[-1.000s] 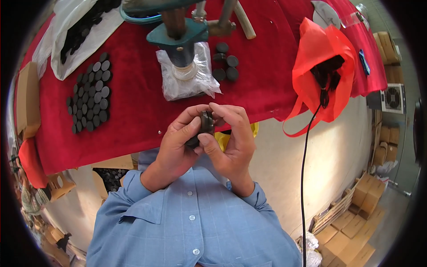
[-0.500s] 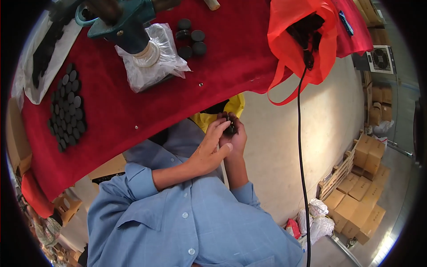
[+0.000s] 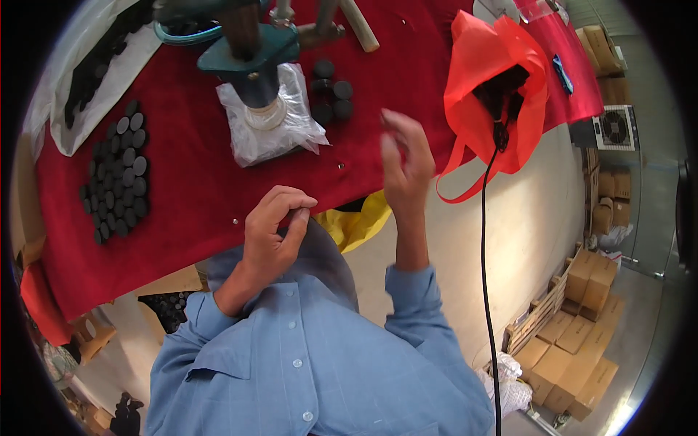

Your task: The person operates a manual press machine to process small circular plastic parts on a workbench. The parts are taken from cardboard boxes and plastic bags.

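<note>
My left hand (image 3: 273, 229) is at the table's front edge, its fingers curled and thumb and forefinger tips close together. Whatever it may hold is hidden. My right hand (image 3: 408, 160) is raised over the edge farther right, slightly blurred, with thumb and fingers apart and nothing visible between them. Beyond it lies a small group of black round caps (image 3: 342, 90). A green bench press (image 3: 251, 62) stands left of these caps, its base wrapped in clear plastic (image 3: 302, 109). Many more black caps (image 3: 118, 174) lie in a patch at the table's left.
The red cloth-covered table (image 3: 196, 189) has a wooden-handled tool (image 3: 360, 25) at the back. An orange-red bag (image 3: 465, 94) hangs at the right, a black cable (image 3: 488, 291) running down from it. Below the edge shows a yellow bag (image 3: 363, 225). Cartons (image 3: 574, 349) are stacked at right.
My hands were together below the table edge, around small black pieces. Now they are apart: the left has moved left, the right up and rightward over the table edge.
</note>
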The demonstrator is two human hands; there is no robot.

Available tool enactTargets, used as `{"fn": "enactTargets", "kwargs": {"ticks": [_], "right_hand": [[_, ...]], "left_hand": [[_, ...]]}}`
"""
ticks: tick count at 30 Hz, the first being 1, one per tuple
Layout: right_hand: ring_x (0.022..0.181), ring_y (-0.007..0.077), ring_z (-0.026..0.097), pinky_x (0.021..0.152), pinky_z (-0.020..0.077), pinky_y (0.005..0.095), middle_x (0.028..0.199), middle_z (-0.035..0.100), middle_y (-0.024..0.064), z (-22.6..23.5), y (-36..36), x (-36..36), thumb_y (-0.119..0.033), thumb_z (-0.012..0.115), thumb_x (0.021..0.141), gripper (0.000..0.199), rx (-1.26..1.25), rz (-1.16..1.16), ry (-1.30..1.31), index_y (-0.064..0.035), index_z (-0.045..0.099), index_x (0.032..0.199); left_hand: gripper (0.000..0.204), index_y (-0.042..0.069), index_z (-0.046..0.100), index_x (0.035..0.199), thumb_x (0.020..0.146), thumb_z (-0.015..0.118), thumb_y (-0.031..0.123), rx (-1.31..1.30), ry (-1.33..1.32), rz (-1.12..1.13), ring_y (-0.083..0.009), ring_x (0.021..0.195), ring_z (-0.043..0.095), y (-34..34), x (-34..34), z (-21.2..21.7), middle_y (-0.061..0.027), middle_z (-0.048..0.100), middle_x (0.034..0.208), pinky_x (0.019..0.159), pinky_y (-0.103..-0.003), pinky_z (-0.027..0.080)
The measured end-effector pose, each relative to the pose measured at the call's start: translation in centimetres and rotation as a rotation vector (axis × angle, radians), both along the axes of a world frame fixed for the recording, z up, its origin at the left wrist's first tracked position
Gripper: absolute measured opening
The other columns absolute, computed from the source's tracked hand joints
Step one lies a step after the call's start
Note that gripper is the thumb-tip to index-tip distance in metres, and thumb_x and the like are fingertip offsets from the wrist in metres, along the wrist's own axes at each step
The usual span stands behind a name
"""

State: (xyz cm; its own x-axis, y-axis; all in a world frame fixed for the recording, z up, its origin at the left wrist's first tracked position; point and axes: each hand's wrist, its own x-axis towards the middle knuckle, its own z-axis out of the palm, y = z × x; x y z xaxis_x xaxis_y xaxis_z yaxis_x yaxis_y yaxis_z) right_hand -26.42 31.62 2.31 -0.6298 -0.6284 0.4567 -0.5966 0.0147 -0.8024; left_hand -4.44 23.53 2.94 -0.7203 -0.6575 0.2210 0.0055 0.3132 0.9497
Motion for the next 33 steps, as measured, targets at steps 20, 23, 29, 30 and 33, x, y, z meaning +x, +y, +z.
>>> {"fn": "enactTargets", "kwargs": {"ticks": [20, 23, 29, 30, 33], "right_hand": [[0.132, 0.0372, 0.050, 0.109, 0.0396, 0.0464, 0.148, 0.051, 0.0179, -2.2, 1.5, -0.5, -0.010, 0.072, 0.086, 0.057, 0.460, 0.078, 0.466, -0.0124, 0.058, 0.141], [0.125, 0.0371, 0.054, 0.103, 0.0457, 0.0453, 0.139, 0.057, 0.0176, -1.0, 1.7, 0.3, -0.008, 0.079, 0.079, 0.059, 0.316, -0.017, 0.217, -0.0077, 0.060, 0.135], [0.106, 0.0337, 0.059, 0.091, 0.0501, 0.0434, 0.117, 0.062, 0.0137, -1.7, 2.5, -0.5, -0.006, 0.081, 0.078, 0.050, 0.385, -0.095, 0.308, -0.0045, 0.064, 0.124], [0.106, 0.0337, 0.059, 0.091, 0.0501, 0.0434, 0.117, 0.062, 0.0137, -1.7, 2.5, -0.7, -0.006, 0.081, 0.078, 0.050, 0.383, -0.096, 0.308, -0.0045, 0.064, 0.124], [0.104, 0.0333, 0.060, 0.089, 0.0508, 0.0425, 0.113, 0.063, 0.0127, -1.4, 2.4, -1.5, -0.004, 0.080, 0.077, 0.050, 0.403, -0.080, 0.287, -0.0050, 0.064, 0.125]], "left_hand": [[0.029, -0.001, 0.064, 0.115, 0.086, 0.067, -0.002, -0.284, -0.109, -0.089, -0.0288, 0.095, 0.065, -0.8, -3.4, 0.5, -0.0140, 0.064, 0.112, 0.080, -0.036, 0.053], [0.037, 0.000, 0.063, 0.122, 0.086, 0.069, 0.006, -0.677, -0.241, -0.022, -0.0287, 0.105, 0.060, -2.2, -6.3, 1.7, -0.0126, 0.062, 0.119, 0.088, -0.038, 0.049], [0.037, 0.001, 0.065, 0.116, 0.082, 0.069, 0.014, -1.102, -0.499, -0.022, -0.0254, 0.105, 0.058, -4.9, -10.7, -1.9, -0.0089, 0.062, 0.106, 0.089, -0.037, 0.044], [0.033, 0.001, 0.066, 0.109, 0.079, 0.069, 0.014, -1.162, -0.466, -0.014, -0.0248, 0.099, 0.060, -5.1, -10.8, -2.3, -0.0073, 0.062, 0.096, 0.083, -0.038, 0.045], [0.026, 0.002, 0.066, 0.105, 0.080, 0.067, 0.011, -1.085, -0.296, 0.028, -0.0235, 0.088, 0.062, -5.5, -10.6, -2.0, -0.0071, 0.062, 0.092, 0.075, -0.036, 0.048]]}}
